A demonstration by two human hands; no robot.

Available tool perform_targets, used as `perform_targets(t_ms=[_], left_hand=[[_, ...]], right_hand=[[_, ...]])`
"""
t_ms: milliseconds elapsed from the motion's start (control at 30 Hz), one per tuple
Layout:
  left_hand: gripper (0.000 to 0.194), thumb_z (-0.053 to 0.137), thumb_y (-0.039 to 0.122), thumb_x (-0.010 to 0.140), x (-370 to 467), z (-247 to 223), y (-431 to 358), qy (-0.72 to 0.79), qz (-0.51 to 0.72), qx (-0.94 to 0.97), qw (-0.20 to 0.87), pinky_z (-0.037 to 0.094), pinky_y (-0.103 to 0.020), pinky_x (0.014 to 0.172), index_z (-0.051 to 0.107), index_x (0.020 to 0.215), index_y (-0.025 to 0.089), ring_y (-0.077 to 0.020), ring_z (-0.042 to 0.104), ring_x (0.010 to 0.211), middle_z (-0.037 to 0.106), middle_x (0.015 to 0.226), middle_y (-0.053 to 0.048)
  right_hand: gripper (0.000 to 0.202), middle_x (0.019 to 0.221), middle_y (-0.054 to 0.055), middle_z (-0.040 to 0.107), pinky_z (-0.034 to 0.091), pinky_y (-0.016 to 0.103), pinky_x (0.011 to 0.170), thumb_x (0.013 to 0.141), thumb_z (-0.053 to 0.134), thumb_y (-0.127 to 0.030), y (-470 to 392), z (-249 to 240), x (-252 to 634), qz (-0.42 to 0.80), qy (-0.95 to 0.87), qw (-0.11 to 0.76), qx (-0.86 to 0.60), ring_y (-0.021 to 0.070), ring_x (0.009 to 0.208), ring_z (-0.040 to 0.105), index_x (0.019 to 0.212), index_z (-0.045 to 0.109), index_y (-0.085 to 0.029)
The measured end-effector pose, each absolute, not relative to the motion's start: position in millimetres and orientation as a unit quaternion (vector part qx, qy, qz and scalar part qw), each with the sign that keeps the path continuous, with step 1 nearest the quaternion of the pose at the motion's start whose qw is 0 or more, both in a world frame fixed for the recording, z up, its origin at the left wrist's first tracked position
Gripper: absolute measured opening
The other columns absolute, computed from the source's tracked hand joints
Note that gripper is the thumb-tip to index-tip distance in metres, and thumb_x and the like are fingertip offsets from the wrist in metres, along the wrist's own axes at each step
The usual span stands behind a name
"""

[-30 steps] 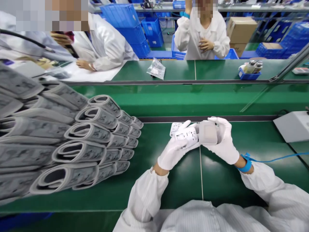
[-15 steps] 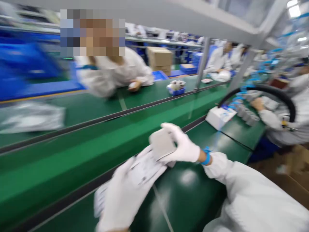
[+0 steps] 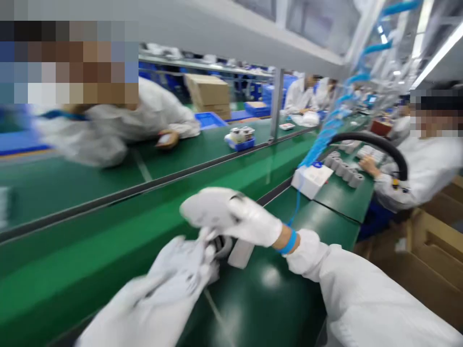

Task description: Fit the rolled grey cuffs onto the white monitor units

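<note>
My left hand (image 3: 141, 303), in a white glove, is closed around a white plastic shell piece (image 3: 183, 267) with small openings in its face. My right hand (image 3: 255, 221), also gloved and with a blue wristband, grips a smooth, rounded white plastic cover (image 3: 204, 207). The cover is just above the far end of the shell piece; blur hides whether they touch. Below my right hand, a grey curved part (image 3: 224, 246) shows partly. Beside it is a pale rectangular piece (image 3: 241, 253), its upper end hidden by the glove.
A green conveyor belt (image 3: 108, 246) runs along the bench. On the right stand a white box (image 3: 311, 180), several grey cylinders (image 3: 343, 169) and a black curved hose (image 3: 376, 140). Co-workers sit opposite and at right. A blue tray (image 3: 243, 143) holds small parts across the belt.
The view has swung right. My right hand has tilted the cover, which was facing me as a flat square and now shows its rounded side. The left hand still holds the shell piece.
</note>
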State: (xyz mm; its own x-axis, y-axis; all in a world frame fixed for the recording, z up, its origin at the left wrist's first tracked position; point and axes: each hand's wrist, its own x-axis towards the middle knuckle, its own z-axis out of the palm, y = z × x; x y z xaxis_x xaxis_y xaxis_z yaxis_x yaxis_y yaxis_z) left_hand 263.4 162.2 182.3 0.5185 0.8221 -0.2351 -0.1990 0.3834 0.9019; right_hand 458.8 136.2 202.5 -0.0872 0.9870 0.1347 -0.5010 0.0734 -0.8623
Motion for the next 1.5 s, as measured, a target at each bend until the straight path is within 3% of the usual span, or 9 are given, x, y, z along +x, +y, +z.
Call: perform_targets(t_ms=[100, 300, 433, 533, 633, 767, 933, 1133, 1500], left_hand=[[0.076, 0.066, 0.017, 0.072, 253.9, 222.8, 136.4, 0.349, 0.382, 0.253, 0.817, 0.07, -0.046, 0.076, 0.056, 0.145, 0.035, -0.0354, 0.074, 0.111, 0.074, 0.127, -0.009], [0.077, 0.071, 0.01, 0.08, 245.8, 233.1, 132.4, 0.272, 0.419, 0.255, 0.828, 0.062, -0.032, 0.068, 0.046, 0.149, 0.034, -0.0243, 0.074, 0.093, 0.069, 0.127, -0.01], [0.073, 0.076, 0.014, 0.082, 224.8, 226.7, 141.0, 0.264, 0.415, 0.259, 0.831, 0.056, -0.025, 0.057, 0.047, 0.146, 0.033, -0.0177, 0.071, 0.076, 0.07, 0.124, -0.012], [0.06, 0.073, 0.032, 0.092, 220.4, 225.7, 148.2, 0.266, 0.41, 0.251, 0.836, 0.045, -0.018, 0.045, 0.048, 0.147, 0.031, -0.0144, 0.067, 0.065, 0.073, 0.114, -0.013], [0.058, 0.058, 0.061, 0.099, 222.9, 226.2, 153.7, 0.271, 0.403, 0.246, 0.839, 0.038, -0.016, 0.039, 0.048, 0.148, 0.031, -0.0148, 0.065, 0.058, 0.074, 0.103, -0.013], [0.08, 0.043, 0.083, 0.094, 226.6, 224.0, 158.8, 0.291, 0.355, 0.221, 0.861, 0.037, -0.018, 0.037, 0.05, 0.148, 0.025, -0.0175, 0.065, 0.055, 0.072, 0.092, -0.013], [0.075, 0.057, 0.075, 0.092, 231.1, 212.0, 162.0, 0.258, 0.356, 0.246, 0.864, 0.034, -0.019, 0.033, 0.05, 0.142, 0.02, -0.0133, 0.054, 0.046, 0.067, 0.083, -0.006], [0.079, 0.041, 0.082, 0.094, 236.4, 207.1, 159.6, 0.247, 0.358, 0.374, 0.819, 0.033, -0.02, 0.033, 0.058, 0.13, 0.014, -0.0134, 0.048, 0.041, 0.056, 0.059, 0.001], [0.096, 0.04, 0.094, 0.086, 238.9, 189.8, 154.1, 0.356, 0.398, 0.442, 0.721, 0.04, -0.024, 0.039, 0.063, 0.129, 0.011, -0.0119, 0.048, 0.037, 0.064, 0.057, -0.002]], right_hand=[[0.079, 0.131, 0.012, 0.071, 0.061, 0.054, 0.1, 0.073, 0.083, -0.068, 136.8, 219.0, 445.8, 0.627, -0.38, 0.622, -0.275, 0.0327, 0.105, 0.074, 0.135, 0.06, -0.024], [0.083, 0.141, 0.013, 0.064, 0.06, 0.057, 0.099, 0.082, 0.073, -0.069, 149.2, 210.6, 436.2, 0.598, -0.459, 0.592, -0.284, 0.0332, 0.109, 0.073, 0.15, 0.05, -0.028], [0.089, 0.144, 0.011, 0.061, 0.064, 0.049, 0.08, 0.09, 0.057, -0.077, 153.7, 197.8, 437.0, 0.57, -0.479, 0.581, -0.327, 0.0272, 0.097, 0.072, 0.165, 0.029, -0.039], [0.081, 0.143, 0.01, 0.061, 0.063, 0.041, 0.069, 0.095, 0.047, -0.078, 155.8, 193.5, 438.2, 0.558, -0.467, 0.591, -0.348, 0.0263, 0.098, 0.069, 0.164, 0.031, -0.039], [0.079, 0.147, 0.009, 0.059, 0.063, 0.041, 0.073, 0.089, 0.065, -0.073, 155.2, 193.0, 439.5, 0.551, -0.487, 0.584, -0.343, 0.0235, 0.093, 0.069, 0.157, 0.042, -0.039], [0.082, 0.151, 0.01, 0.055, 0.065, 0.048, 0.084, 0.082, 0.081, -0.062, 152.5, 194.7, 442.5, 0.523, -0.53, 0.564, -0.357, 0.0242, 0.094, 0.07, 0.15, 0.043, -0.038], [0.073, 0.153, 0.01, 0.053, 0.064, 0.055, 0.098, 0.077, 0.092, -0.052, 150.4, 191.9, 445.1, 0.455, -0.58, 0.566, -0.37, 0.0297, 0.11, 0.074, 0.131, 0.045, -0.035], [0.095, 0.148, 0.014, 0.061, 0.051, 0.054, 0.119, 0.071, 0.096, -0.044, 149.0, 190.6, 443.8, 0.322, -0.688, 0.503, -0.413, 0.0346, 0.137, 0.061, 0.151, 0.047, -0.025], [0.088, 0.154, 0.008, 0.059, 0.052, 0.047, 0.119, 0.077, 0.089, -0.035, 148.5, 182.5, 435.8, 0.211, -0.759, 0.436, -0.436, 0.0344, 0.14, 0.06, 0.157, 0.054, -0.025]])
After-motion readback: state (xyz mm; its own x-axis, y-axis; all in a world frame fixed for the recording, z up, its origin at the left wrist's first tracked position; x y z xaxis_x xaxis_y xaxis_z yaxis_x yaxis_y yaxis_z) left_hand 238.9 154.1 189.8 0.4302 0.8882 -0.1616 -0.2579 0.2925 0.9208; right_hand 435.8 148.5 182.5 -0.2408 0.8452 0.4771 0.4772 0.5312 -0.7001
